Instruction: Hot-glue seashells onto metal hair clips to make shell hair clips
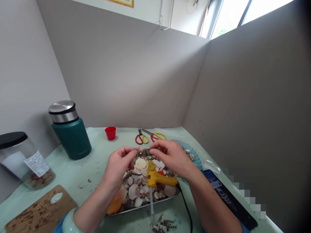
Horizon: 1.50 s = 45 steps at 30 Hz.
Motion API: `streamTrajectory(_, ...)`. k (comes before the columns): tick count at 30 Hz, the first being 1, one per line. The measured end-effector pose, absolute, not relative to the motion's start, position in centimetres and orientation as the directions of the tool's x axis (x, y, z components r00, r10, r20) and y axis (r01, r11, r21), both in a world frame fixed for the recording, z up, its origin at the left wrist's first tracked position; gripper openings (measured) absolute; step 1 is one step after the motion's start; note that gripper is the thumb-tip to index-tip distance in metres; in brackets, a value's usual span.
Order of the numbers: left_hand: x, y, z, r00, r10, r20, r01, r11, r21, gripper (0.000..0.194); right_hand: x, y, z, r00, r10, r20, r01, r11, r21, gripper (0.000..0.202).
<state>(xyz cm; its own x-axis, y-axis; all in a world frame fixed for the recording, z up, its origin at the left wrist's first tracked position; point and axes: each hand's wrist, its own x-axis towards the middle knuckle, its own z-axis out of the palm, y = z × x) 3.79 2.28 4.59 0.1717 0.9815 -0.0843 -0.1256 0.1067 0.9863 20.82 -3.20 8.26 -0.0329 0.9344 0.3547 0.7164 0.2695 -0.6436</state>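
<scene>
Above the far part of a metal tray [136,209] full of shells, my left hand [121,160] pinches a small brownish spotted shell [139,149] between thumb and forefinger. Just to its right, my right hand [171,155] has its thumb and fingers drawn together; whatever they may hold is too small to make out. Both hands are over the tray. A yellow glue gun [161,179] lies on the shells, with a clear glue stick [151,200] pointing toward me and a black cord running off to the right.
A green flask [71,137], a lidded jar [28,163] and a brown board [40,210] stand or lie left. Behind are a red cup [110,133] and scissors [142,137]. Right are a blue plate [197,160] and a phone [228,197]. Metal clips [162,225] lie in front.
</scene>
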Motion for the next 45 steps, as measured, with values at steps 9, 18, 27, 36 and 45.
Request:
streamTrajectory(9, 3.5, 2.7, 4.5, 0.161, 0.985, 0.062, 0.063, -0.073, 0.995, 0.02, 20.9, -3.3, 8.3, -0.026, 0.94, 0.339, 0.715, 0.254, -0.651, 0.014)
streamTrajectory(18, 2.8, 2.2, 4.9, 0.17, 0.794, 0.584, 0.406, -0.596, 0.693, 0.009, 21.0, -3.2, 8.2, -0.024, 0.939, 0.342, 0.724, 0.252, -0.642, 0.014)
streamTrajectory(27, 2.4, 2.6, 5.3, 0.315, 0.906, 0.282, -0.056, -0.279, 0.959, 0.011, 20.8, -3.2, 8.4, -0.033, 0.943, 0.332, 0.719, 0.253, -0.648, 0.014)
streamTrajectory(36, 3.8, 2.1, 4.1, 0.493, 0.87, 0.007, -0.523, 0.29, 0.802, 0.01, 19.5, -3.3, 8.1, -0.056, 0.938, 0.342, 0.573, 0.31, -0.758, 0.009)
streamTrajectory(45, 4.4, 1.8, 3.8, 0.479, 0.877, -0.037, -0.54, 0.328, 0.775, 0.009, 18.8, -3.2, 7.7, -0.03, 0.937, 0.349, 0.553, 0.306, -0.775, 0.01)
